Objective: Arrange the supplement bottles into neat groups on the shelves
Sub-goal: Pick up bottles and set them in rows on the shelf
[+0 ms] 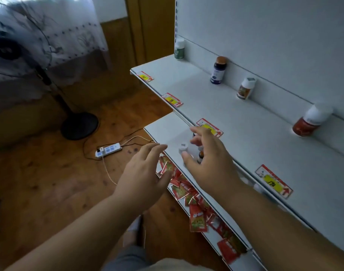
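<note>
Head view: right hand (208,163) fingers spread, hovering over small white-capped bottle (182,149) and amber vial (200,156) on lower shelf (163,130); nothing gripped. Left hand (143,173) open beside. Bottles likely light, rigid, tippy; grasp body below cap. Four bottles spaced along upper shelf (235,122).

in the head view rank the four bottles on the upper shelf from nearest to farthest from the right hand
From the right hand:
1. Red bottle, white cap, at the right end of the back wall.
2. White bottle with the orange label, mid-right.
3. Dark blue bottle, brown cap, mid-left.
4. Green bottle, far left corner.
</note>
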Available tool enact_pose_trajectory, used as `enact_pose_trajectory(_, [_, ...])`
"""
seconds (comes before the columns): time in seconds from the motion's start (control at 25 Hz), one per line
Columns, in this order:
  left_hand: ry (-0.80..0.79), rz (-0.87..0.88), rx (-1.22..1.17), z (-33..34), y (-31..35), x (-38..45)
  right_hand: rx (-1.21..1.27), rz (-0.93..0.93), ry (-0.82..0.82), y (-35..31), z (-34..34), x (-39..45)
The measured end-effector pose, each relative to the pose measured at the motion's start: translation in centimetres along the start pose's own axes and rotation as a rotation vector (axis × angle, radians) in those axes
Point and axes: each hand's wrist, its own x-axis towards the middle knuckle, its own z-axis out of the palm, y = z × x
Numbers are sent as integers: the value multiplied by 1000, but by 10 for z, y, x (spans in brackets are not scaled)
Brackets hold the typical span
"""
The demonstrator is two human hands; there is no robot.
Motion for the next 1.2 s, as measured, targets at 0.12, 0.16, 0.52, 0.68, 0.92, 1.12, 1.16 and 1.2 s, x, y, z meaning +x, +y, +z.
enact_pose_trajectory(0.12, [-51, 12, -41, -2, -53, 39, -34, 74, -10, 0, 51, 36])
enact_pose_trajectory(0.16, [-79, 28, -55, -2, -74, 59, -47, 114, -3, 2, 72, 49])
enact_pose_trajectory(0.52, [-280, 102, -131, 75, -223, 201, -45, 602, 31, 91, 227, 127])
enact_pose_trajectory(0.68, [-295, 83, -173, 167, -267, 216, -69, 748, 58, 179, 282, 139])
enact_pose_trajectory(0.92, [-310, -36, -296, 275, -293, 238, -421, 646, -23, 298, 311, 183])
enact_pose_trajectory(1.12, [-345, -59, -327, 322, -294, 248, -715, 616, -239, 362, 326, 204])
enact_pose_trajectory(1.16, [-345, -62, -333, 329, -295, 249, -701, 618, -245, 368, 329, 205])
enact_pose_trajectory(1.2, [-341, -67, -337, 334, -296, 251, -689, 614, -240, 371, 333, 206])
